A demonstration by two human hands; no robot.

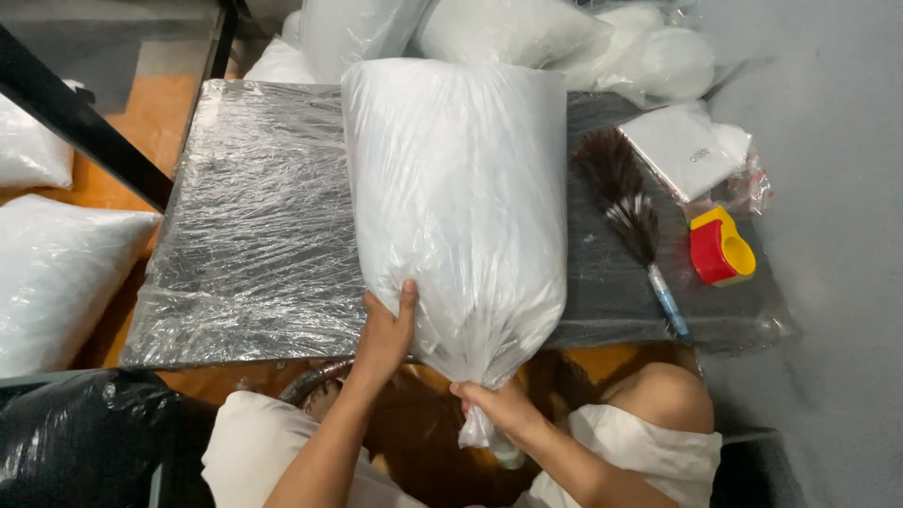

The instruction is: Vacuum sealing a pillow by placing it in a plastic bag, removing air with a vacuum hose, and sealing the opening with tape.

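Note:
A large clear plastic bag stuffed with white filling (pixel 456 198) lies on a dark table wrapped in plastic film (pixel 254 235). My left hand (pixel 386 334) presses flat against the bag's lower left side, thumb up along the plastic. My right hand (pixel 499 403) grips the gathered, twisted neck of the bag at the table's near edge. The bag's tail hangs below that fist.
A feather duster with a blue handle (pixel 632 221) and a red and yellow tape dispenser (pixel 720 246) lie right of the bag, behind them a white packet (pixel 682 146). More filled white bags (pixel 56 273) sit left and at the back. A black bag (pixel 85 433) is lower left.

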